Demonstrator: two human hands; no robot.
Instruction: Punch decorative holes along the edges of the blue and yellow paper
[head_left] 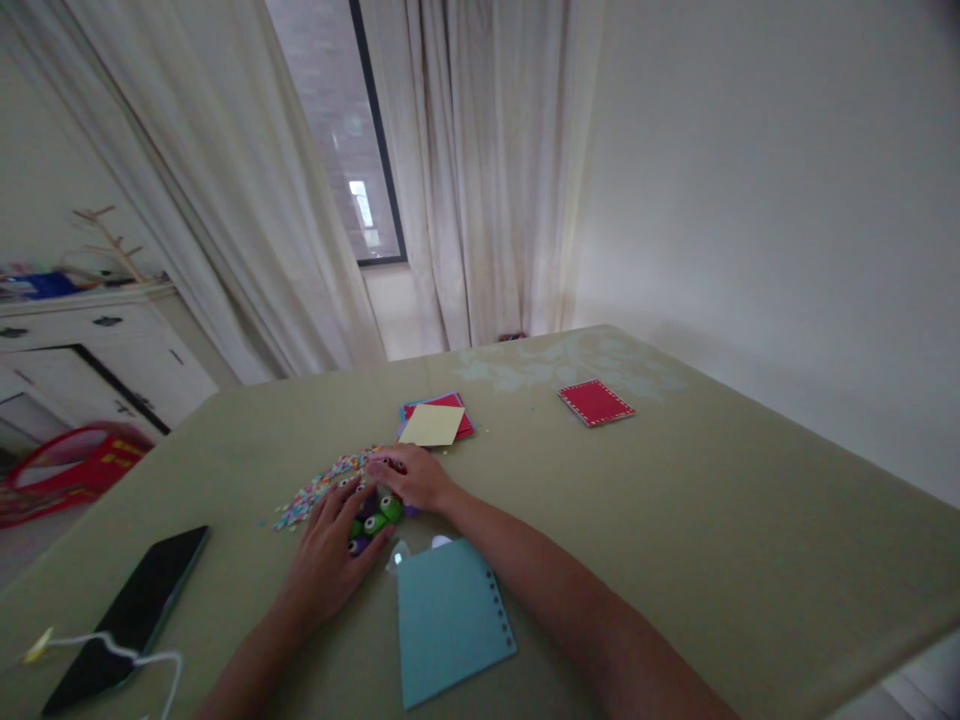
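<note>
My left hand (330,545) lies on the table with fingers spread flat, its fingertips touching a cluster of small green and purple craft punches (373,518). My right hand (411,475) rests on the far side of the same cluster, fingers curved over it and reaching toward a scatter of tiny coloured paper shapes (319,490). Just in front of the punches lies a light blue card (450,618) with a row of punched holes along its right edge. A small stack of coloured cards (436,420) with a pale yellow one on top sits just beyond my right hand.
An olive cloth covers the table (712,520). A red card (596,402) with a stitched edge lies at the far right. A black phone (127,615) with a white cable (112,655) lies at the near left. A white dresser (97,350) and curtains stand behind.
</note>
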